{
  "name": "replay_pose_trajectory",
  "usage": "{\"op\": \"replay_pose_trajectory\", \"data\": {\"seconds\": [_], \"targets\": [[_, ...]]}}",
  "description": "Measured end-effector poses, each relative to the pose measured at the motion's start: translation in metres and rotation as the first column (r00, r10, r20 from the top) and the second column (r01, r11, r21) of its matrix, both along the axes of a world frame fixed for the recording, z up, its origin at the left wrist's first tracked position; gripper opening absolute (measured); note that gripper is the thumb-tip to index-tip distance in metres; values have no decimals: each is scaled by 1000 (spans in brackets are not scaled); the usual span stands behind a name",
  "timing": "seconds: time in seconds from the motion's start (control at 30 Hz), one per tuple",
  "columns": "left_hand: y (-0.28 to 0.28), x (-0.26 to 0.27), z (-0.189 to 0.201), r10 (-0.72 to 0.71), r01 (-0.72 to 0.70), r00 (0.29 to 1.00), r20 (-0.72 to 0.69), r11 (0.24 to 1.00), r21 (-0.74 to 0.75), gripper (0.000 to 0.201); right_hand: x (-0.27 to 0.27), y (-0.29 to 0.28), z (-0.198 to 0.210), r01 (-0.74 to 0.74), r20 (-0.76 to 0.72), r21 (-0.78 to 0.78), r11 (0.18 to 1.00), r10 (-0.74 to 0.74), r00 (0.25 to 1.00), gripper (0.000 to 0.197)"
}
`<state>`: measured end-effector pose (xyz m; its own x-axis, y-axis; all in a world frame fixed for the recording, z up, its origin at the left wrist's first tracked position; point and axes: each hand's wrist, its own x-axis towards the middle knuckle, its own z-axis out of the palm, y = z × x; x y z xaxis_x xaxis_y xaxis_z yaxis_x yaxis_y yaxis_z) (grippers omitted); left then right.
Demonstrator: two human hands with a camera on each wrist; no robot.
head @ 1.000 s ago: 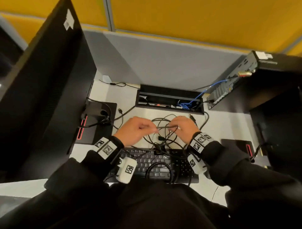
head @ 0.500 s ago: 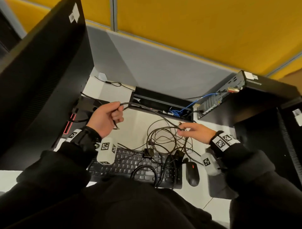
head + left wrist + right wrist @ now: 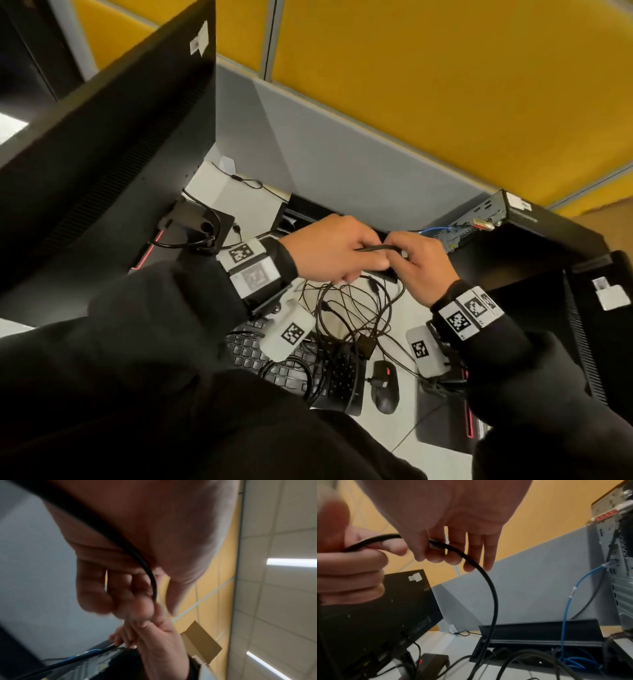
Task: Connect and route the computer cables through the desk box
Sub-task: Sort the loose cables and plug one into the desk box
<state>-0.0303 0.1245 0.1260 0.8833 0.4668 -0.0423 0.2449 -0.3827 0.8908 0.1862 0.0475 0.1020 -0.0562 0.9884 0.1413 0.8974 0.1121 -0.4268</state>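
In the head view my left hand [image 3: 359, 255] and right hand [image 3: 402, 253] meet just in front of the desk box [image 3: 301, 214], both holding one black cable [image 3: 373, 248]. The right wrist view has my right hand [image 3: 429, 553] pinching this black cable [image 3: 493, 588] between thumb and forefinger. From there it arcs down into the open desk box [image 3: 539, 632]. My left hand [image 3: 351, 566] grips the same cable with curled fingers. Seen from the left wrist, the black cable [image 3: 120, 540] crosses my left palm towards its fingers [image 3: 96, 591].
A tangle of black cables [image 3: 352, 308] lies between the box and the keyboard [image 3: 274, 359]; a mouse [image 3: 385, 387] sits to the right. A monitor [image 3: 102, 154] stands left. A small computer [image 3: 479, 219] with a blue cable [image 3: 566, 615] stands right.
My left hand, which held the cable out to the left, has come right. My right hand has risen from the tangle. The hands now meet on the cable above the box.
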Motion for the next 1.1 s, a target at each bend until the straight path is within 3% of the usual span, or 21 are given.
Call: {"op": "replay_pose_trajectory", "data": {"seconds": [0.07,0.13,0.23,0.3,0.37,0.47,0.53,0.6,0.67,0.73,0.83,0.9,1.0,1.1], "targets": [[4,-4,13,62,-68,996,61,992,105,25,8,-5,3,80,-70,-15,997,-81,994,40],[10,-17,20,142,-126,968,208,988,-89,24,21,-11,-2,161,-238,-97,982,-180,954,45],[21,-45,20,378,-183,822,426,884,-431,28,39,-23,-21,171,-466,-252,953,-274,841,46],[29,-65,16,520,-203,682,515,810,-550,29,47,-31,-35,161,-454,-340,927,-312,834,46],[35,-82,9,609,-215,585,536,753,-622,29,52,-38,-45,147,-467,-382,912,-328,821,39],[38,-102,-4,687,-326,558,465,697,-639,28,50,-45,-44,156,-475,-372,915,-333,815,27],[36,-105,-15,712,-491,603,360,687,-536,27,46,-46,-41,211,-451,-320,924,-344,824,26],[34,-103,-25,700,-668,696,159,713,-213,30,42,-46,-38,241,-480,-249,938,-336,811,25],[31,-98,-30,664,-622,738,-117,738,263,57,38,-45,-32,234,-525,-218,948,-316,791,25],[20,-82,-23,621,-475,769,-148,711,519,83,34,-46,-27,197,-524,-212,957,-282,804,25],[-6,-39,1,499,-371,866,15,623,689,91,32,-50,-26,187,-401,-160,969,-237,885,22],[-28,-5,16,374,-266,927,30,601,753,89,36,-54,-26,173,-265,-116,978,-199,944,21],[-56,44,25,257,-47,959,-119,558,828,60,43,-62,-23,129,-124,-82,988,-139,983,18],[-75,76,26,327,42,914,-240,511,859,43,55,-75,-23,63,-149,-97,993,-77,986,29]]}}
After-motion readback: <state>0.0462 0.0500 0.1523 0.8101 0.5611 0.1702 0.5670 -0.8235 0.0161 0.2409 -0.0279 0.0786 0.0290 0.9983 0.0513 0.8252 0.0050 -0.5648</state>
